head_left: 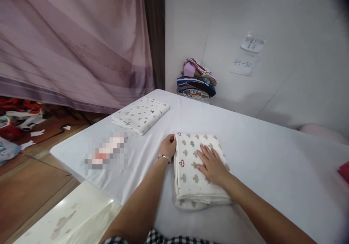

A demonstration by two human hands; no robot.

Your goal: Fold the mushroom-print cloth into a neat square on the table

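A folded white cloth (200, 186) printed with grey, green and red mushrooms lies in several layers on the white-covered table (261, 164). My left hand (167, 147), with a bracelet at the wrist, grips the cloth's far left edge; its fingers are curled and their tips partly hidden. Lying flat on top of the cloth, toward its right side, my right hand (214, 166) is open with its fingers spread. Beyond my left hand, a second folded white cloth (141, 115) with small dark prints rests near the table's far left edge.
A pixelated patch (106, 151) covers something on the table at left. Piled folded fabrics (196, 80) stand by the wall behind the table. A pale surface (73, 215) adjoins the table at front left. A pink curtain (81, 47) hangs behind; handwritten papers (242, 65) are on the wall.
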